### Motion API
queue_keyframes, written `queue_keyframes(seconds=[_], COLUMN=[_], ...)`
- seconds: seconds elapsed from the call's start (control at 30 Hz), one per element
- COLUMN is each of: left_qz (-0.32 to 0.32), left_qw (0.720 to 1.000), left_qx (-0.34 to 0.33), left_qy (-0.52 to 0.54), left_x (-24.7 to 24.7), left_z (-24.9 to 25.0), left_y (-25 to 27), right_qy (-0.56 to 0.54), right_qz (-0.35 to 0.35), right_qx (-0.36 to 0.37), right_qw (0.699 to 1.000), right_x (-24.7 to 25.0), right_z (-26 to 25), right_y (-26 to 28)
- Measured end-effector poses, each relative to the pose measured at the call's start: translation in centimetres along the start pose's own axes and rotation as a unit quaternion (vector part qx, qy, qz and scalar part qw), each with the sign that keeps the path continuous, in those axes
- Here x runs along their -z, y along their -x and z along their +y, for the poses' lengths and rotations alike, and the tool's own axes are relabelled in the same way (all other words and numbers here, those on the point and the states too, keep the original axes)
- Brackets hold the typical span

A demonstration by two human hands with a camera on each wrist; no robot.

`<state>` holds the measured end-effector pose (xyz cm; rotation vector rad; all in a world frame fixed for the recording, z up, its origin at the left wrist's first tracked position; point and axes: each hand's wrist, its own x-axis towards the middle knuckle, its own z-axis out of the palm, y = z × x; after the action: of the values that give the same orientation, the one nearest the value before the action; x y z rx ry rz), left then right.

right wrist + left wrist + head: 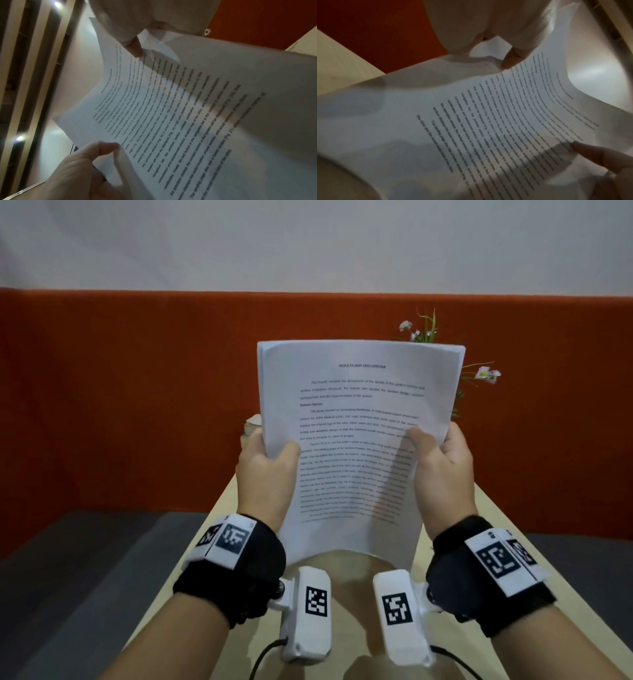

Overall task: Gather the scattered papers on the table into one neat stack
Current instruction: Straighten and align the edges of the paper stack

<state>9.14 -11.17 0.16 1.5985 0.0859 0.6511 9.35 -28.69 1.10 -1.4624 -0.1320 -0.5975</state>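
Orange wall panel (137,392) behind; both hands grip a paper stack (356,419) upright over the worktop (219,525), left hand (267,470), right hand (442,467), flowers (486,373) partly hidden beyond.

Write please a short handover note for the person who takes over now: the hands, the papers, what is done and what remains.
Left hand: grips the left edge of the paper stack, thumb on the front page.
Right hand: grips the right edge the same way.
The stack is held upright above the table, and the sheets bow slightly.
Done: papers gathered in one bundle.
Left: square the edges and lay the stack flat on the table.
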Motion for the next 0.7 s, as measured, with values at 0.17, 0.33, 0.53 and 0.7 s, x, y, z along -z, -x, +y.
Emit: queue_keyframes(seconds=[0.17,0.33,0.53,0.7], left_qz=[0.003,-0.015,-0.117,-0.163], left_qw=[1.000,0.999,0.984,0.966], left_qx=[0.011,0.035,0.047,-0.074], left_qy=[-0.005,-0.037,-0.122,-0.187], left_x=[0.0,0.2,1.8,2.3], left_z=[-1.1,-2.6,-4.0,-0.1], left_y=[0.3,0.5,0.6,-0.3], right_qy=[0.014,0.067,0.219,0.450], right_qz=[-0.017,-0.018,-0.009,-0.007], right_qx=[-0.026,-0.052,0.022,0.298], right_qw=[0.999,0.996,0.975,0.842], right_x=[0.2,0.5,2.0,1.3], right_z=[1.3,3.1,1.2,-7.6], right_y=[0.3,0.7,0.9,-1.2])
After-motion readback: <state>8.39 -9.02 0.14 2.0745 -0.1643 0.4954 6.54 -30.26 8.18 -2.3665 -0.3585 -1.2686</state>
